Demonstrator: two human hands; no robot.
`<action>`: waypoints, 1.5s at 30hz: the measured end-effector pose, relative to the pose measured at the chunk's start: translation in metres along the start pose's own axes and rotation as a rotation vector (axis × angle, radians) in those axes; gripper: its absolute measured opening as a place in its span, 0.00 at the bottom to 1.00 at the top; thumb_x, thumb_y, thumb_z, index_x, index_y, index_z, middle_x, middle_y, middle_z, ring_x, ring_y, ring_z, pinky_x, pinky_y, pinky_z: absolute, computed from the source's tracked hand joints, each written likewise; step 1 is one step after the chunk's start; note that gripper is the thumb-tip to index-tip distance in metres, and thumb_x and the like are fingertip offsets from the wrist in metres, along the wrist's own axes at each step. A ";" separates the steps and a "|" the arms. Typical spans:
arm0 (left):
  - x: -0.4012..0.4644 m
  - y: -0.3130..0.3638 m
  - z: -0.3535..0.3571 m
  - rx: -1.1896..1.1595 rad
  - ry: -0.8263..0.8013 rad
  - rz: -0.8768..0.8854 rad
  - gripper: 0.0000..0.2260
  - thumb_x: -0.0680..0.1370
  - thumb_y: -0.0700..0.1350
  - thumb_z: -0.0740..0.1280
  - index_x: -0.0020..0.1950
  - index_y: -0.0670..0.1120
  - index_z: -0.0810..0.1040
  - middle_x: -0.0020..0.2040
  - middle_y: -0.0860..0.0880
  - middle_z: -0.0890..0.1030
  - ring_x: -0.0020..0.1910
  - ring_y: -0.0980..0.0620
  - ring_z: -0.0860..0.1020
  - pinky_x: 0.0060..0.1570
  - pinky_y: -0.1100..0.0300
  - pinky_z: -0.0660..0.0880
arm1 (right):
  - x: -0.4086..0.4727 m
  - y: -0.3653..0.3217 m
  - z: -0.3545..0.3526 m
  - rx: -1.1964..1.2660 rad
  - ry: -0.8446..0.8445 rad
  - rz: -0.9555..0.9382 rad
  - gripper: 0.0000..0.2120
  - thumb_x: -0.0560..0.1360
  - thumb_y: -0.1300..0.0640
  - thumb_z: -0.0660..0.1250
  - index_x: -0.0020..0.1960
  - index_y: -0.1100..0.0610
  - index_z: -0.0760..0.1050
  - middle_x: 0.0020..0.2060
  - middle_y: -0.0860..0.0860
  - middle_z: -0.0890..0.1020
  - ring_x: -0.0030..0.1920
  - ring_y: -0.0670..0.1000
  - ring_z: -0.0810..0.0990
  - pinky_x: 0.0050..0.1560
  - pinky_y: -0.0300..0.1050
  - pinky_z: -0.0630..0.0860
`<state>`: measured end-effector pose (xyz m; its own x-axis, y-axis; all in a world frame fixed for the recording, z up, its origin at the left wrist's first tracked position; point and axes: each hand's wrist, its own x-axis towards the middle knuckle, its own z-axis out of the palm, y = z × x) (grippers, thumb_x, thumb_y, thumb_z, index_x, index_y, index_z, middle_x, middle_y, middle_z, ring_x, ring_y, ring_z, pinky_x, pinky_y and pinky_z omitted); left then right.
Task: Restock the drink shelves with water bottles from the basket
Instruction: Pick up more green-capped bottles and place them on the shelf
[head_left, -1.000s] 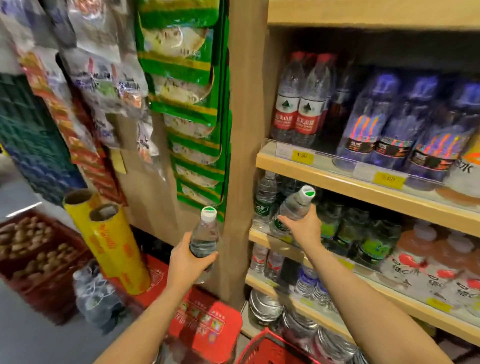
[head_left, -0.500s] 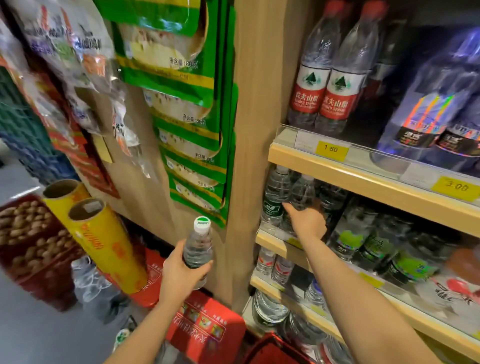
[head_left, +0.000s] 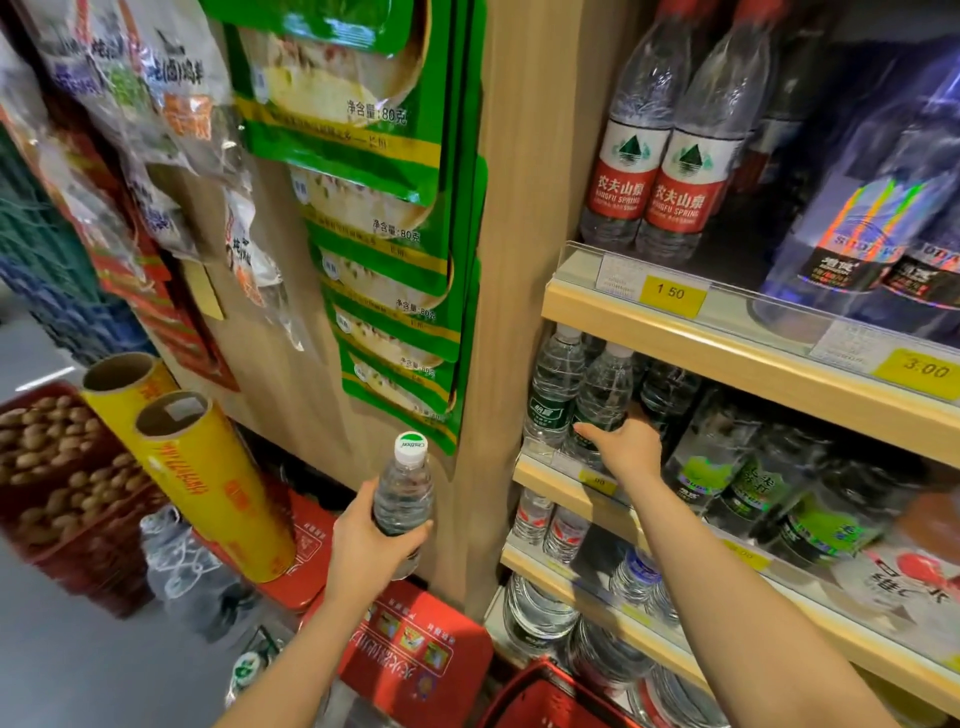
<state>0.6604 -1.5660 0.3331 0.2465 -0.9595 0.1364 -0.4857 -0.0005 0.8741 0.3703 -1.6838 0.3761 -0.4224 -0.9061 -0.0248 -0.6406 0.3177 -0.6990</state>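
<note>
I am at the drink shelves with my right hand reaching onto the second shelf, fingers curled around the lower body of a clear water bottle that stands upright just right of another green-labelled bottle at that shelf's left end. Left of the shelf and lower, in front of the wooden side panel, my left hand wraps a second water bottle, upright, white cap with a green ring on top. The red basket shows only its rim, below the shelf at the frame's bottom edge. To seat the shelved bottle well, I judge it should be nudged back until it stands flush with its neighbour behind the clear plastic lip, label forward, before the fingers let go; then the left-hand bottle can pass across. These bottles are thin, ribbed, glossy plastic that likely dents under a hard squeeze and tips easily on a narrow base, so a low, light grip suits. The shelf is smooth pale wood with yellow price tags; above it stand taller red-labelled bottles.
</note>
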 end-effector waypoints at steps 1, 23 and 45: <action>-0.001 0.000 0.000 0.000 -0.003 -0.002 0.23 0.63 0.44 0.78 0.52 0.57 0.73 0.43 0.61 0.79 0.45 0.70 0.77 0.40 0.76 0.71 | -0.001 -0.001 0.000 0.011 0.000 0.006 0.25 0.65 0.43 0.74 0.28 0.56 0.61 0.23 0.50 0.67 0.25 0.49 0.66 0.25 0.43 0.59; -0.054 0.110 0.056 -0.141 -0.316 0.190 0.23 0.62 0.49 0.77 0.54 0.51 0.74 0.45 0.54 0.82 0.45 0.57 0.79 0.38 0.72 0.70 | -0.167 -0.039 -0.077 0.331 -0.192 -0.252 0.12 0.72 0.47 0.68 0.51 0.52 0.75 0.45 0.46 0.79 0.46 0.48 0.78 0.45 0.40 0.76; -0.052 0.128 0.096 -0.052 -0.584 0.283 0.24 0.64 0.44 0.77 0.58 0.50 0.76 0.48 0.56 0.81 0.49 0.57 0.79 0.47 0.64 0.73 | -0.176 -0.008 -0.117 0.425 -0.063 -0.093 0.35 0.65 0.54 0.77 0.64 0.48 0.61 0.49 0.39 0.73 0.50 0.43 0.74 0.48 0.38 0.70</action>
<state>0.5047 -1.5437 0.3931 -0.3886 -0.9158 0.1014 -0.4205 0.2741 0.8649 0.3749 -1.4943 0.4695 -0.3269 -0.9449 0.0181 -0.3475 0.1024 -0.9321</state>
